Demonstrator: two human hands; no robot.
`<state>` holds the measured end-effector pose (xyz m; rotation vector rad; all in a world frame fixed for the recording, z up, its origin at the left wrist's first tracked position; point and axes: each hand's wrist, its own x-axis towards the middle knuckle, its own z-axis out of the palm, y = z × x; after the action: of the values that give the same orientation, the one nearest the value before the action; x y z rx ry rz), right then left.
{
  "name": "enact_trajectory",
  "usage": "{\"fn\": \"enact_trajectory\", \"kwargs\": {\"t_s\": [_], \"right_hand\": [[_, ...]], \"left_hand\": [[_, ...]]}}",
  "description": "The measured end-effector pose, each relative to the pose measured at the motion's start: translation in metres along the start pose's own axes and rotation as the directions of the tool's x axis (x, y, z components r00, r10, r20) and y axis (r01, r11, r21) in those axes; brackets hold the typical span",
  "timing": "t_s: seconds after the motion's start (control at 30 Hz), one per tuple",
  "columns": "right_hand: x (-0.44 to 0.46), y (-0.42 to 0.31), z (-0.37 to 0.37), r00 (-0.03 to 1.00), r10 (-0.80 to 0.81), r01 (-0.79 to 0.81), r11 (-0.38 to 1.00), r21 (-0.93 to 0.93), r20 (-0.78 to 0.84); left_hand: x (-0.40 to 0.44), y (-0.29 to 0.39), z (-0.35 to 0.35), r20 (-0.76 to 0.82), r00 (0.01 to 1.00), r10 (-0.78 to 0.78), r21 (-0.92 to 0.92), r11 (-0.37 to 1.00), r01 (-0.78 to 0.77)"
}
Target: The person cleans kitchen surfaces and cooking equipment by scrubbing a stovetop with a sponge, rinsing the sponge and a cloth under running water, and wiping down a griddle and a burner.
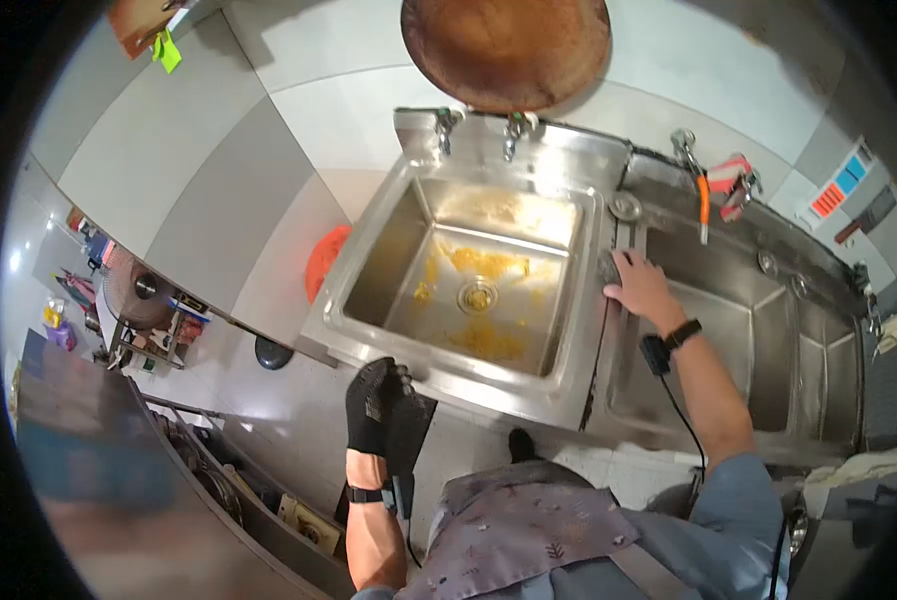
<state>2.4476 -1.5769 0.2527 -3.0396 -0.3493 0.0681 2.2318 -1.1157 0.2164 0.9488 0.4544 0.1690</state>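
Far left: red tub (326, 262) just beside the sink's left side. Gloved left hand (373, 405) at the front rim, fingers curled; can't tell if that grip is clamped on anything, dark item (409, 432) right beside it is unclear. Middle: left basin (405, 310), steel, with yellow residue (486, 262) on its floor, around the drain (478, 297). Two taps (511, 137) behind it. Right of that: bare right hand (644, 290) on the ledge between basins, thumb and fingertips apart, at a small grey item (607, 266); no firm clamp visible. Far right: deeper basins (718, 310), orange-ended tap (704, 205) above.

My read: hands placed at the sink edges, neither on the residue. Reaching it calls for clearing the rim and going down to the basin floor.
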Motion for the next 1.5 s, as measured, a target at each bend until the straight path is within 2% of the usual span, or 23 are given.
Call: {"fn": "enact_trajectory", "kwargs": {"t_s": [0.03, 0.1, 0.17, 0.23, 0.27, 0.37, 0.43, 0.47, 0.53, 0.6, 0.73, 0.83, 0.87, 0.9, 0.97, 1.0, 1.07, 1.2, 1.33, 1.4, 1.5], "right_hand": [[0.007, -0.001, -0.006, 1.000, -0.011, 0.011, 1.000, -0.004, -0.013], [0.010, -0.001, -0.020, 0.993, 0.009, -0.013, 1.000, 0.027, 0.121], [0.016, -0.012, -0.041, 0.995, 0.010, -0.012, 1.000, 0.016, 0.102], [0.034, -0.021, -0.058, 0.994, -0.109, 0.109, 0.992, -0.059, 0.013], [0.044, -0.031, -0.067, 0.978, -0.180, 0.185, 0.982, 0.032, -0.109], [0.093, -0.087, -0.098, 0.889, -0.350, 0.370, 0.929, 0.012, -0.293], [0.135, -0.139, -0.118, 0.811, -0.422, 0.468, 0.884, 0.017, -0.405], [0.158, -0.164, -0.132, 0.846, -0.430, 0.457, 0.890, 0.013, -0.317], [0.211, -0.201, -0.125, 0.749, -0.446, 0.530, 0.847, 0.040, -0.489], [0.237, -0.251, -0.149, 0.951, -0.229, 0.250, 0.964, 0.085, -0.207], [0.273, -0.282, -0.137, 0.974, -0.145, 0.161, 0.983, 0.083, -0.171], [0.285, -0.272, -0.134, 0.961, -0.186, 0.188, 0.982, -0.009, -0.204], [0.290, -0.266, -0.137, 0.951, -0.260, 0.256, 0.966, -0.045, -0.170], [0.296, -0.255, -0.139, 0.950, -0.261, 0.257, 0.965, -0.046, -0.170], [0.308, -0.234, -0.144, 0.874, -0.452, 0.445, 0.892, -0.082, -0.178], [0.307, -0.234, -0.146, 0.825, -0.512, 0.496, 0.859, -0.128, -0.238], [0.311, -0.239, -0.151, 0.827, -0.520, 0.487, 0.853, -0.190, -0.215], [0.320, -0.237, -0.147, 0.816, -0.547, 0.479, 0.820, -0.313, -0.186], [0.316, -0.235, -0.153, 0.793, -0.580, 0.506, 0.797, -0.329, -0.186], [0.310, -0.237, -0.155, 0.847, -0.518, 0.440, 0.811, -0.387, -0.121], [0.301, -0.237, -0.159, 0.850, -0.498, 0.418, 0.837, -0.353, -0.174]], "left_hand": [[0.007, -0.001, 0.006, 0.028, 0.999, -0.038, -0.070, 0.997, 0.040], [0.022, 0.000, 0.014, 0.006, 0.999, -0.050, -0.063, 0.997, 0.050], [0.034, 0.003, 0.016, -0.035, 0.995, -0.098, -0.034, 0.995, 0.097], [0.052, 0.006, 0.014, 0.013, 0.995, -0.098, -0.009, 0.995, 0.098], [0.061, 0.007, 0.012, 0.062, 0.993, -0.098, 0.022, 0.995, 0.097], [0.089, 0.014, 0.021, 0.105, 0.993, -0.053, 0.077, 0.996, 0.045], [0.107, 0.018, 0.022, 0.110, 0.991, -0.078, 0.082, 0.994, 0.069], [0.116, 0.020, 0.021, 0.130, 0.988, -0.079, 0.083, 0.994, 0.068], [0.128, 0.023, 0.015, 0.114, 0.988, -0.101, 0.096, 0.991, 0.090], [0.138, 0.027, 0.009, 0.095, 0.989, -0.112, 0.109, 0.989, 0.102], [0.148, 0.031, -0.005, 0.093, 0.985, -0.145, 0.140, 0.981, 0.131], [0.152, 0.031, -0.010, 0.113, 0.979, -0.172, 0.101, 0.982, 0.161], [0.155, 0.032, -0.010, 0.113, 0.975, -0.191, 0.065, 0.981, 0.184], [0.158, 0.032, -0.013, 0.112, 0.975, -0.189, 0.064, 0.981, 0.183], [0.162, 0.027, -0.018, 0.146, 0.964, -0.221, 0.082, 0.974, 0.211], [0.164, 0.026, -0.019, 0.146, 0.965, -0.218, 0.081, 0.975, 0.208], [0.165, 0.023, -0.020, 0.140, 0.967, -0.212, 0.008, 0.977, 0.213], [0.157, 0.030, -0.016, 0.108, 0.974, -0.197, 0.067, 0.979, 0.190], [0.151, 0.038, -0.023, 0.100, 0.987, -0.126, 0.061, 0.991, 0.121], [0.143, 0.045, -0.026, 0.085, 0.995, -0.043, 0.085, 0.996, 0.036], [0.131, 0.055, -0.031, 0.047, 0.999, -0.007, 0.116, 0.993, 0.002]]}}
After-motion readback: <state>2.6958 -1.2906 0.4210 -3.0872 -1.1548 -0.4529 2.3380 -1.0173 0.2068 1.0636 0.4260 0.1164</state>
